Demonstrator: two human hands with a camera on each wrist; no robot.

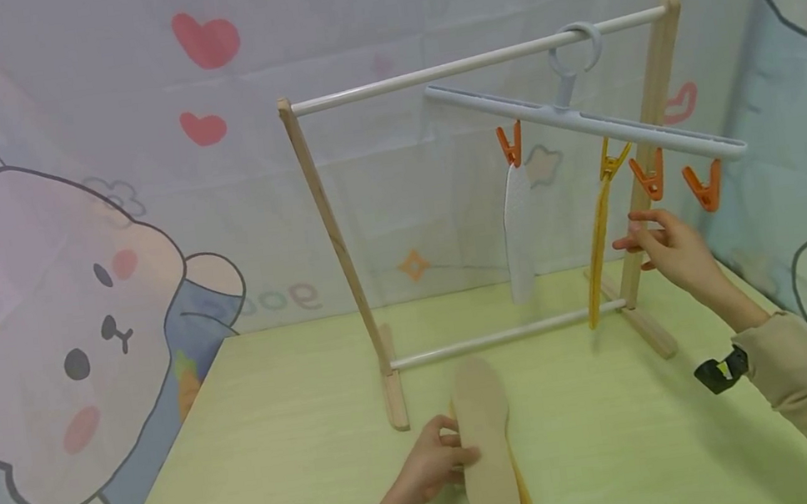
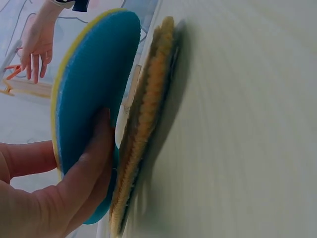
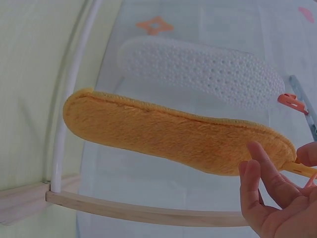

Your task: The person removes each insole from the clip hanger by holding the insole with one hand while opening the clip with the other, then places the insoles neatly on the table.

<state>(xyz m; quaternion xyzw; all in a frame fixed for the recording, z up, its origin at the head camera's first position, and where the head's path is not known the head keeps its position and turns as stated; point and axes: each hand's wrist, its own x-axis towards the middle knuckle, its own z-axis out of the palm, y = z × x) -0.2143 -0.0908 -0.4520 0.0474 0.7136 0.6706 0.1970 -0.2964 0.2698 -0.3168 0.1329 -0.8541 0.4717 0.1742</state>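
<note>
My left hand [image 1: 433, 464] pinches a beige insole [image 1: 486, 444] by its side edge; the left wrist view shows its blue underside [image 2: 91, 94]. That insole is tilted up over a fuzzy orange insole [image 2: 148, 99] lying on the table. My right hand [image 1: 675, 248] is raised beside a hanging fuzzy orange insole [image 1: 598, 253], fingers loosely bent with nothing held. A yellow clip [image 1: 612, 163] grips this insole's top end. Farther left, a white dimpled insole [image 3: 203, 72] hangs from an orange clip [image 1: 511, 146].
A grey-white hanger [image 1: 630, 123] hooks over the top rail [image 1: 427, 75] of a wooden-sided rack. Two more orange clips [image 1: 649, 175] dangle at its right end, close above my right hand. The rack's feet [image 1: 395, 400] stand on the pale green table [image 1: 307, 449].
</note>
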